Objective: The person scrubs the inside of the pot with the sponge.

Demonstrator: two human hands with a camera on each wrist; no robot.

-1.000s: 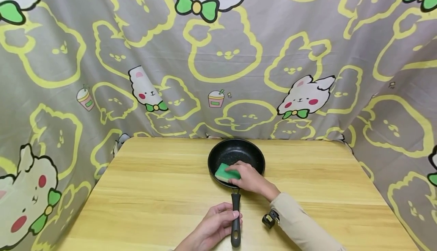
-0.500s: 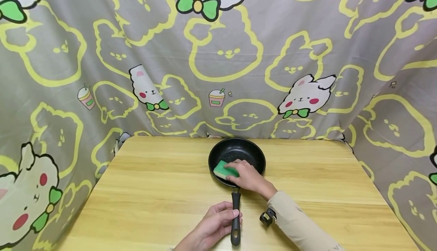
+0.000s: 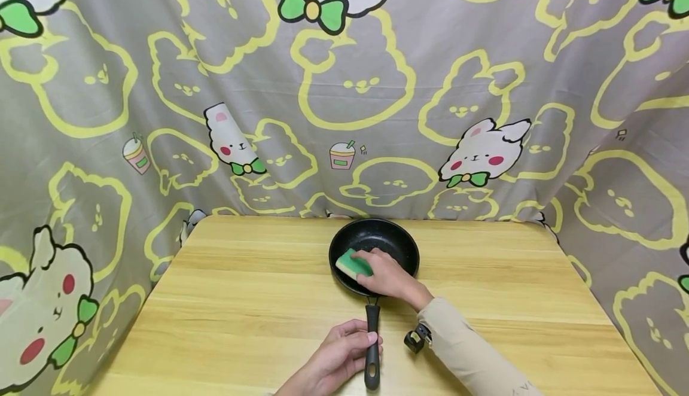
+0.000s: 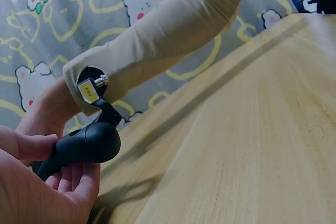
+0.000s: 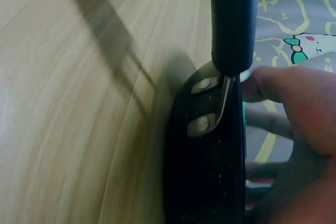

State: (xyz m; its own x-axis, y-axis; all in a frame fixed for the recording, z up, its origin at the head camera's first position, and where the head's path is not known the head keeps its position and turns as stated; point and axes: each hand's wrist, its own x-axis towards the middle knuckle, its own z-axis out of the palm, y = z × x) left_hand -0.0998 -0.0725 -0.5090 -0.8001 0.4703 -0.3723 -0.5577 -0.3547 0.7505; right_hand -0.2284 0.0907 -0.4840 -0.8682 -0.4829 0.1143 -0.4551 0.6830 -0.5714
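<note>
A black frying pan [image 3: 395, 237] stands towards the back of the wooden table, its handle [image 3: 372, 318] pointing at me. My left hand [image 3: 344, 351] grips that handle from the left, thumb on top and fingers curled beneath, as the left wrist view confirms around the handle end [image 4: 94, 144]. Inside the pan lies a green sponge [image 3: 357, 262] with a pale yellow underside. My right hand [image 3: 390, 273] holds the sponge between thumb and fingers against the pan's left inner side. In the right wrist view the pan wall [image 5: 205, 182] hides most of the sponge.
The wooden table [image 3: 242, 300] reaches to a grey patterned curtain [image 3: 366, 97] at the back and on both sides. The pan's far rim is close to the table's back edge. A black wrist camera [image 3: 417, 338] hangs below my right sleeve [image 3: 468, 342].
My right hand has slid the sponge a little up and left inside the pan, and the sponge has turned slightly. My left hand stays on the handle and the pan has hardly moved.
</note>
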